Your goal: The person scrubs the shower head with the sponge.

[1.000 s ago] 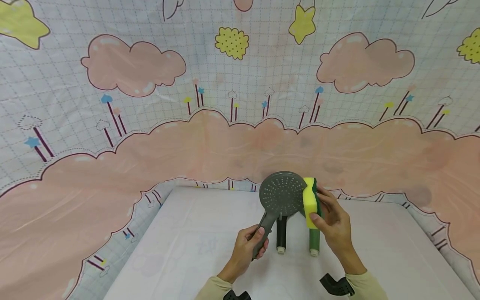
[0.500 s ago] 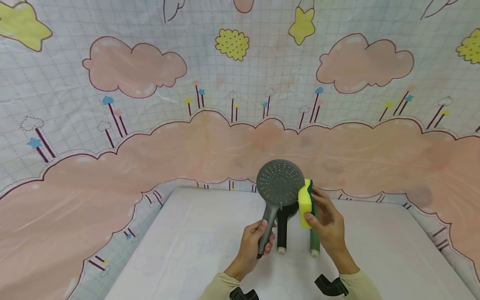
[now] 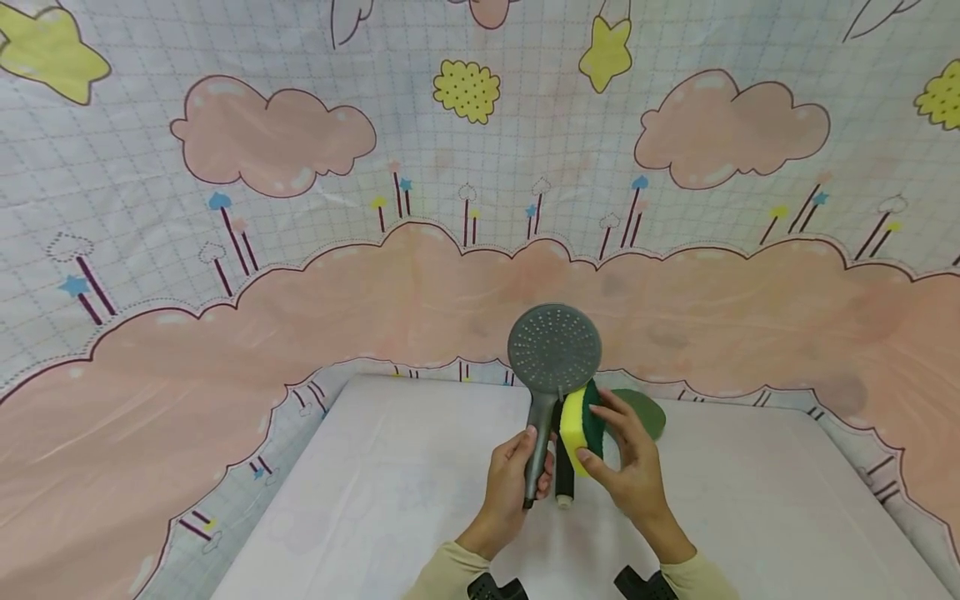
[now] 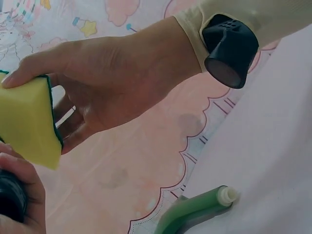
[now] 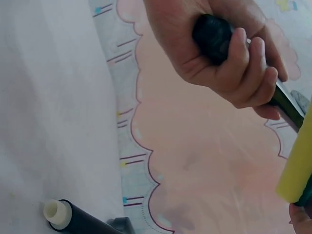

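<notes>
A grey shower head (image 3: 554, 348) is held upright by its handle in my left hand (image 3: 508, 487), its nozzle face turned toward me. My right hand (image 3: 633, 471) pinches a sponge (image 3: 573, 429) with a yellow side and a dark green scouring side. The yellow side lies against or close beside the handle, just below the round head. In the left wrist view the sponge (image 4: 27, 119) sits between the thumb and fingers of the right hand (image 4: 107, 80). The right wrist view has the left hand (image 5: 229, 63) curled round the dark handle, its fingers wrapped over it.
A black shower head handle (image 3: 565, 487) lies on the white table (image 3: 375, 483) behind the hands, partly covered. A green shower head (image 3: 643, 412) lies to its right, its handle (image 4: 195, 209) showing in the left wrist view. A patterned cloth (image 3: 480, 292) hangs behind the table.
The grey shower head has risen and turned more upright. The sponge in my right hand has moved left and down, from the edge of the round head to the upper handle.
</notes>
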The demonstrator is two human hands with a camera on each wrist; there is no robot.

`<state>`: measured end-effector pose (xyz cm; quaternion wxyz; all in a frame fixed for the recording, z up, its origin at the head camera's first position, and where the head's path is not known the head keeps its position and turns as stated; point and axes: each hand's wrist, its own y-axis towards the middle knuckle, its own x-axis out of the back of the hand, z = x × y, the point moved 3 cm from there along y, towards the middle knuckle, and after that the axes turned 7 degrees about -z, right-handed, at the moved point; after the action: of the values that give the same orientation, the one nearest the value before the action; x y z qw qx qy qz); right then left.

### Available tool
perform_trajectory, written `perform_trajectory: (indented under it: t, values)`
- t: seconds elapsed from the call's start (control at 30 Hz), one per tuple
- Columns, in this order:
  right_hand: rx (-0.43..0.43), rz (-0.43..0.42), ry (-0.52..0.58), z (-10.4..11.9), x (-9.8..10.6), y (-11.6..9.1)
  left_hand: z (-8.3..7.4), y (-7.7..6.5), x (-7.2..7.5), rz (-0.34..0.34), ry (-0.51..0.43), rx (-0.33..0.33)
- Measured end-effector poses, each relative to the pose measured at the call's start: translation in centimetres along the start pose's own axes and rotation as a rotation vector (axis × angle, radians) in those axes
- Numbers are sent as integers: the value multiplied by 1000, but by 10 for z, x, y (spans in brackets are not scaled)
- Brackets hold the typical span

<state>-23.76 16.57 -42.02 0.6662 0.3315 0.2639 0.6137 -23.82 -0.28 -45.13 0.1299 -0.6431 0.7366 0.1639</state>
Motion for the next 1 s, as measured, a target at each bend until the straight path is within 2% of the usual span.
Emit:
perform_trajectory:
  t: [0.17,0.3,0.4,0.63,0.83,1.0]
  values:
    - [40,-10,-31,3,-1,-3,-3,-2,-1,-15,15,-2]
    - [166,-39,-151,9,1,-3,-6,-1,0,-26,25,-9]
    - [267,-60,-283,15,3,-1,-7,0,1,-43,36,2]
    - [480,-43,-501,20,11,10,-4,-1,3,-44,37,53]
    - [535,-8,-624,19,20,16,-2,-2,5,-11,12,83]
    - [554,26,-647,17,24,21,-2,-4,7,30,38,96]
